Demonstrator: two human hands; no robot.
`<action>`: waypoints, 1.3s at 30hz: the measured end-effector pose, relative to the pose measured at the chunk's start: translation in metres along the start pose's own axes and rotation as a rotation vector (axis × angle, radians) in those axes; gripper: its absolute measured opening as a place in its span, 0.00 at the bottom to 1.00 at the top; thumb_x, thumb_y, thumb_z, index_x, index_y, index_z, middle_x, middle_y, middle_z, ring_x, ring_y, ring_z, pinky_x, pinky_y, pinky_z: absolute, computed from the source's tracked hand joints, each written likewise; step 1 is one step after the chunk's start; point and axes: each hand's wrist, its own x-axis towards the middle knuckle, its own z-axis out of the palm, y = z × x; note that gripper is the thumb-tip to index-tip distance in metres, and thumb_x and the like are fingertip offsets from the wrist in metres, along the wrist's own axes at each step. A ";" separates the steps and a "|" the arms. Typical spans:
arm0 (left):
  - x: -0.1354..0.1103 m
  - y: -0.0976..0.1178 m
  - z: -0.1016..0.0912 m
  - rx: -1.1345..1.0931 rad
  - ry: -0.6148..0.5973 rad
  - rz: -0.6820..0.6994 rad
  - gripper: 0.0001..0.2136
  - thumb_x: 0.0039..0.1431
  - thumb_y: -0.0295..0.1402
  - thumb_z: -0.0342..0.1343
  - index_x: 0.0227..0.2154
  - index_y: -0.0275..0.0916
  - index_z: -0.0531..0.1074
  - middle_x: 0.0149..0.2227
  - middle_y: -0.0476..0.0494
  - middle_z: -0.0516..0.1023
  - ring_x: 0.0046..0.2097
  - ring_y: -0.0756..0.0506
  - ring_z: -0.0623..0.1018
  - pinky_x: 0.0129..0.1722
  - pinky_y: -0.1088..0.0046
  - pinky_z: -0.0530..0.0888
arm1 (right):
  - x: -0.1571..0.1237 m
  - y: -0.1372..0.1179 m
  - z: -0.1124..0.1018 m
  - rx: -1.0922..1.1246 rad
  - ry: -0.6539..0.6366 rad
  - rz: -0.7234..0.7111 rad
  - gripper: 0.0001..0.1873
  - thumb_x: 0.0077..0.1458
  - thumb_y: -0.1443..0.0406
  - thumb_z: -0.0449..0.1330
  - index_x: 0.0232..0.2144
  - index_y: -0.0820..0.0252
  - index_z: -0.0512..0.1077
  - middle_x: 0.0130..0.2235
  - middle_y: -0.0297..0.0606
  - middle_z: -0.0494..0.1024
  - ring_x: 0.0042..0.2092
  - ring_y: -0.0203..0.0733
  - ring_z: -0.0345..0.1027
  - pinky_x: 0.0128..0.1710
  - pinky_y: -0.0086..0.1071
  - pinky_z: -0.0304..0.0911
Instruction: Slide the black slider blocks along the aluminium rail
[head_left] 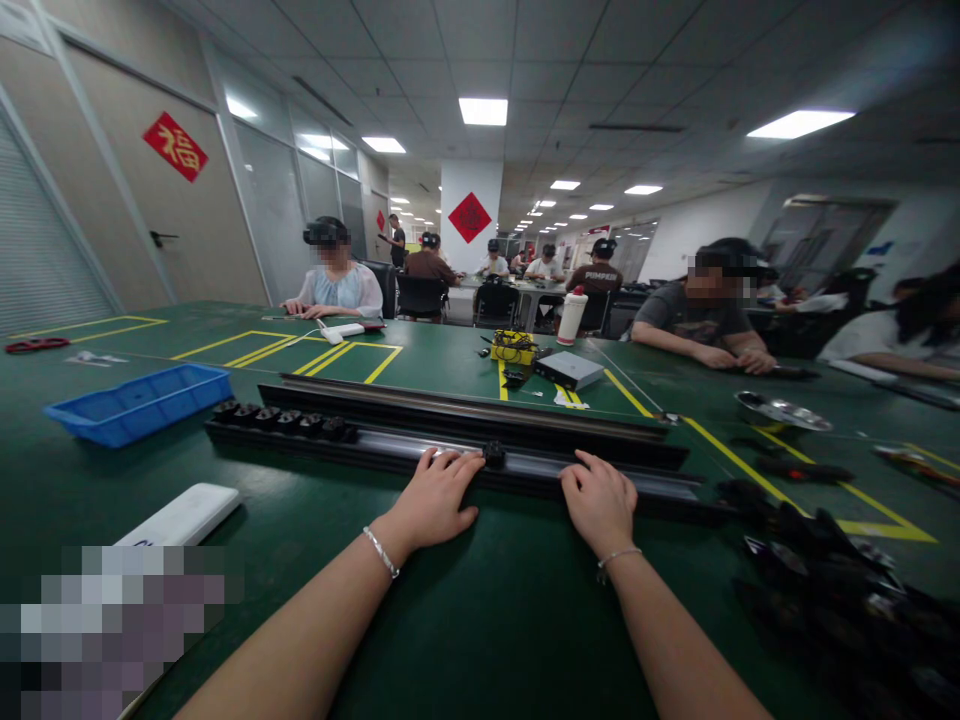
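A long black channel-shaped rail (405,443) lies across the green table in front of me, and a second black rail (450,405) lies just behind it. Several small black parts (289,422) sit in a row at the near rail's left end. One more black part (493,453) sits in the channel between my hands. My left hand (442,492) rests on the rail's front edge with fingers stretched out, its fingertips close to that part; whether they touch it I cannot tell. My right hand (600,497) lies on the rail farther right, fingers loosely bent and apart, with nothing visible in it.
A blue divided tray (142,400) stands at the left, near a white box (184,512). Many black parts (832,590) are heaped at the right, below a metal bowl (784,410). Farther back are a grey box (570,370), a yellow basket (514,347) and seated people.
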 end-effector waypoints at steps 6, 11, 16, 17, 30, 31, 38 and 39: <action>0.000 -0.001 0.000 -0.019 -0.007 0.003 0.29 0.50 0.39 0.55 0.57 0.46 0.58 0.61 0.46 0.63 0.59 0.39 0.61 0.60 0.54 0.50 | 0.000 0.000 0.001 0.003 -0.008 0.013 0.19 0.55 0.62 0.46 0.26 0.52 0.77 0.53 0.35 0.71 0.57 0.45 0.57 0.55 0.45 0.45; 0.003 0.000 -0.003 -0.034 -0.010 -0.012 0.31 0.49 0.39 0.56 0.58 0.46 0.56 0.59 0.45 0.65 0.56 0.39 0.65 0.56 0.57 0.57 | 0.000 -0.001 -0.002 0.009 -0.029 0.015 0.20 0.56 0.61 0.46 0.26 0.53 0.76 0.54 0.36 0.71 0.57 0.46 0.56 0.56 0.46 0.45; 0.005 0.002 -0.004 -0.031 -0.008 -0.027 0.29 0.49 0.40 0.55 0.56 0.47 0.58 0.57 0.45 0.68 0.53 0.38 0.68 0.53 0.56 0.59 | -0.002 -0.007 -0.001 0.055 -0.052 -0.043 0.20 0.57 0.61 0.45 0.28 0.54 0.76 0.54 0.37 0.71 0.57 0.46 0.56 0.56 0.47 0.45; 0.005 0.003 -0.004 -0.032 -0.008 -0.028 0.29 0.49 0.40 0.55 0.56 0.47 0.59 0.57 0.45 0.67 0.53 0.38 0.68 0.53 0.56 0.58 | -0.003 -0.009 -0.001 0.071 -0.052 -0.060 0.19 0.57 0.61 0.45 0.30 0.54 0.76 0.54 0.38 0.71 0.57 0.46 0.57 0.56 0.47 0.45; 0.003 0.003 0.000 -0.096 -0.002 0.029 0.29 0.49 0.35 0.56 0.56 0.45 0.57 0.57 0.44 0.67 0.58 0.40 0.64 0.63 0.50 0.42 | -0.024 -0.041 0.001 0.060 -0.211 -0.461 0.26 0.59 0.58 0.46 0.60 0.43 0.58 0.64 0.37 0.56 0.63 0.46 0.49 0.59 0.51 0.43; 0.003 0.003 0.000 -0.101 -0.003 0.032 0.29 0.49 0.35 0.56 0.55 0.45 0.57 0.57 0.45 0.67 0.58 0.41 0.64 0.63 0.51 0.42 | -0.025 -0.042 0.002 0.034 -0.219 -0.469 0.25 0.59 0.58 0.47 0.59 0.42 0.59 0.64 0.36 0.56 0.63 0.47 0.47 0.60 0.51 0.42; 0.003 0.003 -0.001 -0.114 -0.013 0.024 0.28 0.49 0.35 0.56 0.55 0.45 0.59 0.57 0.45 0.68 0.58 0.41 0.64 0.63 0.53 0.44 | -0.026 -0.042 0.005 -0.043 -0.243 -0.463 0.26 0.56 0.58 0.51 0.58 0.43 0.61 0.63 0.36 0.59 0.63 0.47 0.46 0.61 0.49 0.40; 0.003 0.003 -0.001 -0.118 -0.009 0.024 0.28 0.49 0.35 0.56 0.55 0.45 0.59 0.57 0.45 0.68 0.58 0.41 0.64 0.62 0.53 0.44 | -0.026 -0.042 0.005 -0.041 -0.242 -0.462 0.27 0.56 0.59 0.52 0.58 0.43 0.61 0.63 0.35 0.59 0.63 0.46 0.47 0.61 0.49 0.40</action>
